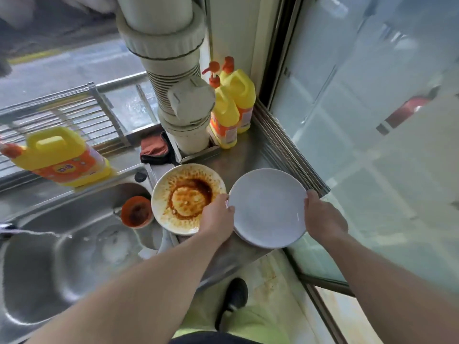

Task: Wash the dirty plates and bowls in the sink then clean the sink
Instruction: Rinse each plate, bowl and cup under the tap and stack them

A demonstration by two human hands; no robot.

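A clean white plate (268, 207) sits at the right end of the steel counter (243, 155), overhanging its front edge. My left hand (217, 214) grips its left rim and my right hand (323, 216) grips its right rim. Just left of it lies a dirty white plate (183, 192) smeared with brown-red sauce. A small bowl (136, 212) coated in red sauce stands at the sink's right edge. The steel sink (62, 256) fills the lower left, and a thin stream of water (37, 234) runs into it from the left.
A yellow detergent jug (62, 155) stands behind the sink; two yellow pump bottles (233, 105) stand in the back corner. A thick white pipe (181, 95) rises from the counter beside an orange cloth (154, 147). Wire rack (62, 112) at left. Glass wall (360, 120) at right.
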